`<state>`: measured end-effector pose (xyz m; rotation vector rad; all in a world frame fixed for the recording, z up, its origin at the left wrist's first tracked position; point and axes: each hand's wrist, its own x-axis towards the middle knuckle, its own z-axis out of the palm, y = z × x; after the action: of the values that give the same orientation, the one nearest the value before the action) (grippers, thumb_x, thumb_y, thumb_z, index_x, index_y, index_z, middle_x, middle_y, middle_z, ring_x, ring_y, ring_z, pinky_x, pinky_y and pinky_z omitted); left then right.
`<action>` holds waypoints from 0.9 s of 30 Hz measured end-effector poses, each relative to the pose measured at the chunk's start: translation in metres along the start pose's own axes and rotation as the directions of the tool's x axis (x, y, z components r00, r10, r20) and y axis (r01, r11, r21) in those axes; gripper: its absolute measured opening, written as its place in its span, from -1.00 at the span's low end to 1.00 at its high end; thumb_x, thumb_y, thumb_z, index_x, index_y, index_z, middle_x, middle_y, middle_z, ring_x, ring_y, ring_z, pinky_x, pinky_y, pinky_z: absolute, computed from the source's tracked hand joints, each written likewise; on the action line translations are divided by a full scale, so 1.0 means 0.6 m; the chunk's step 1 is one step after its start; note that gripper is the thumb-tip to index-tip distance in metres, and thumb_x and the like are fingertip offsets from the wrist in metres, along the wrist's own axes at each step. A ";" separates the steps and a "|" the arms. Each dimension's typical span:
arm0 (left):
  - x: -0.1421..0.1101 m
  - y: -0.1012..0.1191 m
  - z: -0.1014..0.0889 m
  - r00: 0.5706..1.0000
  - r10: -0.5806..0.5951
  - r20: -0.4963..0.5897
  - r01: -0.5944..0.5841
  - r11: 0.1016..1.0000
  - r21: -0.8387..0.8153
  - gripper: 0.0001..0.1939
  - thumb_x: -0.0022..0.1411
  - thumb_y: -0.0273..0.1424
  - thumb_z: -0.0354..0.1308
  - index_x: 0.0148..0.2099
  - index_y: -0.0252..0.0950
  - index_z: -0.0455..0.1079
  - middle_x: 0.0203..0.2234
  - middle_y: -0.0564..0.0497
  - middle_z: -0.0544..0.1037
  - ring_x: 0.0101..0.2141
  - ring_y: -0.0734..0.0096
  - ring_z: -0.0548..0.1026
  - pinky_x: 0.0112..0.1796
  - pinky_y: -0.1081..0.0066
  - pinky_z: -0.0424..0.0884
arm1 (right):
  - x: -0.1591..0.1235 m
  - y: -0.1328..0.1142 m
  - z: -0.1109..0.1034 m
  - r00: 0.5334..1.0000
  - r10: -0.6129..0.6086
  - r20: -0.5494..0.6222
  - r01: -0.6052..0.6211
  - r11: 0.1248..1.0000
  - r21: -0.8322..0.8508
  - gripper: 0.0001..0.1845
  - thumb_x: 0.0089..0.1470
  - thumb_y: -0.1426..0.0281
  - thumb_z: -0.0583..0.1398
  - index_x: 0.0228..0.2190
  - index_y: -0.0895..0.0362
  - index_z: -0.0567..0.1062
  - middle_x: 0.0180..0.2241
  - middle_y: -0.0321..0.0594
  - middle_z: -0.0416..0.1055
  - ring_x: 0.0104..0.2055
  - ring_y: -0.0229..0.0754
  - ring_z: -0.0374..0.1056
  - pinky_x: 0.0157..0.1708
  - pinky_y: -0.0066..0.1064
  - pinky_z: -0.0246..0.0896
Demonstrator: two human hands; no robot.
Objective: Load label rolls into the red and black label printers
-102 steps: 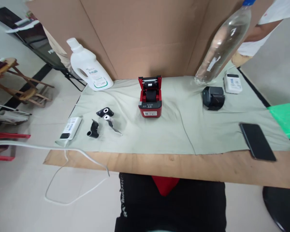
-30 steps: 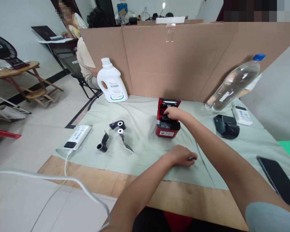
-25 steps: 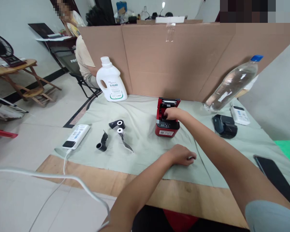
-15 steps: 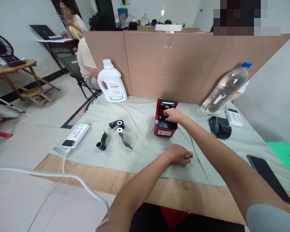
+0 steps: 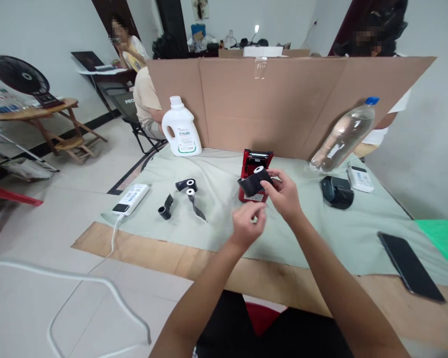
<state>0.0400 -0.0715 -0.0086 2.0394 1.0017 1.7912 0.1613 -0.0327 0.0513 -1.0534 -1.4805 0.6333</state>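
Observation:
My right hand (image 5: 285, 195) holds a black ribbon roll (image 5: 254, 182) with a white core, lifted just in front of the small red printer (image 5: 254, 169), whose lid stands open. My left hand (image 5: 248, 226) is raised off the cloth just below the roll, its fingers curled in a loose pinch with nothing visible in them. On the grey-green cloth (image 5: 216, 174) to the left lie another black roll (image 5: 187, 185), a small white-cored roll with a loose black strip (image 5: 194, 201) and a curled black piece (image 5: 167, 208).
A white power bank (image 5: 131, 199) with a cable lies at the cloth's left edge. A white detergent bottle (image 5: 180, 128) and a leaning clear water bottle (image 5: 342, 135) stand against the cardboard screen (image 5: 283, 99). At the right are a black device (image 5: 336, 192), a white box (image 5: 359, 178), a phone (image 5: 409, 265). People sit behind.
My right hand has pulled the black roll out of the red printer and lifted it toward me. My left hand has risen from the cloth up to the roll.

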 end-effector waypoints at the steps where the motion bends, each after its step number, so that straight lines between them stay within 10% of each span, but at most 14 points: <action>1: 0.007 0.008 -0.021 0.989 -0.101 -0.112 0.100 0.995 -0.017 -0.83 0.34 -0.42 0.13 -0.11 -0.28 0.55 -0.38 -0.05 0.62 -0.41 0.44 0.54 -0.36 0.44 0.45 | -0.017 -0.003 0.013 0.999 -0.028 -0.037 0.028 1.000 0.004 -0.72 0.14 0.26 0.28 -0.12 0.08 0.44 -0.15 -0.15 0.49 -0.20 -0.13 0.47 -0.24 -0.29 0.42; 7: 0.027 0.006 -0.111 0.844 -0.528 -0.093 0.484 0.826 -0.288 -0.71 0.24 -0.23 0.30 -0.07 -0.30 0.59 -0.19 -0.10 0.66 -0.16 0.26 0.61 -0.17 0.36 0.54 | -0.088 -0.005 0.121 0.964 -0.249 -0.093 0.243 0.967 -0.076 -0.79 0.23 0.41 0.18 -0.08 0.06 0.43 -0.13 -0.11 0.41 -0.14 -0.12 0.41 -0.29 -0.33 0.41; 13: 0.028 -0.062 -0.172 0.784 -0.615 -0.082 0.559 0.757 -0.337 -0.60 0.03 -0.24 0.42 -0.10 -0.31 0.54 -0.21 -0.08 0.66 -0.18 0.27 0.60 -0.07 0.31 0.51 | -0.103 0.038 0.204 0.966 -0.238 0.104 0.228 0.968 0.101 -0.64 0.25 0.40 0.16 0.08 0.04 0.38 -0.01 -0.07 0.38 -0.29 -0.21 0.41 -0.47 -0.40 0.34; 20: 0.131 -0.188 -0.238 0.780 -0.590 -0.210 0.621 0.773 0.131 -0.66 -0.05 -0.26 0.39 -0.31 -0.25 0.32 -0.48 0.11 0.49 -0.42 0.42 0.47 -0.36 0.46 0.38 | -0.129 0.128 0.222 0.980 -0.127 0.155 0.113 0.989 0.096 -0.66 0.24 0.46 0.10 0.05 0.08 0.40 -0.10 -0.15 0.35 -0.42 -0.29 0.29 -0.39 -0.36 0.30; 27: 0.232 -0.295 -0.219 0.765 -0.616 -0.188 0.539 0.453 0.710 -0.59 0.04 -0.02 0.37 -0.31 -0.22 0.37 -0.42 0.02 0.55 -0.29 0.21 0.52 -0.30 0.38 0.34 | -0.124 0.145 0.226 0.988 0.049 0.146 -0.056 0.998 0.042 -0.66 0.19 0.47 0.09 0.00 0.11 0.41 -0.09 -0.13 0.34 -0.41 -0.26 0.28 -0.36 -0.36 0.30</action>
<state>-0.1412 0.1134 0.0218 1.6957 2.3367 0.9444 0.0489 -0.0351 -0.0859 -1.0318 -1.5601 0.7918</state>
